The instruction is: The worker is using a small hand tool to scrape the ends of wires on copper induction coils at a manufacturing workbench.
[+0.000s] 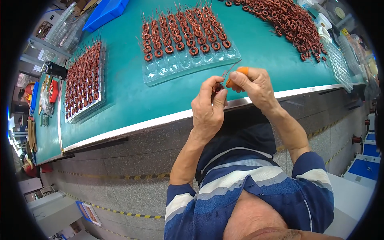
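Near the front edge of the table, my left hand [207, 110] pinches a small ring coil [217, 88] wound with copper-red wire, partly hidden by the fingers. My right hand [258, 86] is closed beside it, with orange covers on some fingers. Between its thumb and fingers it grips a thin wire lead [225, 74] that rises from the coil. Just beyond my hands lies a clear plastic tray [168, 72] with rows of similar coils, their leads pointing up; its nearest row of pockets holds none.
A second tray [103, 86] full of coils sits at the left. Loose coils [288, 24] are heaped at the back right, near an unfilled clear tray [339, 66]. A blue bin [105, 14] stands at the back left. The green table [128, 96] has a metal front edge.
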Motion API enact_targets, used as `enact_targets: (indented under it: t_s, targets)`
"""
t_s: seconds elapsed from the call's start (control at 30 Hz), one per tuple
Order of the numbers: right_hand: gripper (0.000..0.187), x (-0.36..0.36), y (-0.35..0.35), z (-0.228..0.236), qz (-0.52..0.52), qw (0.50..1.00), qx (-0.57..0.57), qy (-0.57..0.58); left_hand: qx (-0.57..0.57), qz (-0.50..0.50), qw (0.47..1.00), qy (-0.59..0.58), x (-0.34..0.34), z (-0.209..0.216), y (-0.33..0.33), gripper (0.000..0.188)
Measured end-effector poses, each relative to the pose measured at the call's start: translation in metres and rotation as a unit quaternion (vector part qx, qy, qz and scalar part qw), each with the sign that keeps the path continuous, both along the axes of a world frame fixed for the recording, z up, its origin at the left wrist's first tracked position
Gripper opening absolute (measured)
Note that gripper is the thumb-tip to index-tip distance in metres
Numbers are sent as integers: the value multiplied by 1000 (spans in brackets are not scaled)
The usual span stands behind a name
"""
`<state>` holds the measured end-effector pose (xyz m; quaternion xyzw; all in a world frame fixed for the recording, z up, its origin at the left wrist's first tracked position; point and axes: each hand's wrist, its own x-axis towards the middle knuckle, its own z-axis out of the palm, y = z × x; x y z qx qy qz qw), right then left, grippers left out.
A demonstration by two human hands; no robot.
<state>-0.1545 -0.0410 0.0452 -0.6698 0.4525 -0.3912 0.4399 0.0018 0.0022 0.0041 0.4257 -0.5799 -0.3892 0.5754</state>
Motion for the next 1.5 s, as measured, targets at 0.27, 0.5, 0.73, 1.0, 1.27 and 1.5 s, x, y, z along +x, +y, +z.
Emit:
enact_targets:
  t_s: [0.27, 0.5, 0.73, 1.0, 1.27, 1.5]
  targets:
    - [28, 0, -3, -18, -17, 991, 71, -114, 180, -185, 950, 176, 23, -12, 1, 26]
    - [26, -4, -1, -15, 41, 971, 182, -149, 52, -119, 991, 15, 18, -3, 3, 27]
    - [22, -2, 10, -7, 68, 985, 85, -136, 70, -86, 980, 166, 4, -6, 6, 20]
    - [30, -7, 5, -15, -101, 992, -26, -72, 42, -31, 990, 135, 3, -12, 1, 22]
    - [28, -3, 3, -14, 58, 963, 191, -180, 0, -47, 992, -120, 14, -2, -2, 26]
    - [25, -5, 1, -11, 84, 951, 260, -146, -50, -113, 968, -218, 36, 21, -1, 29]
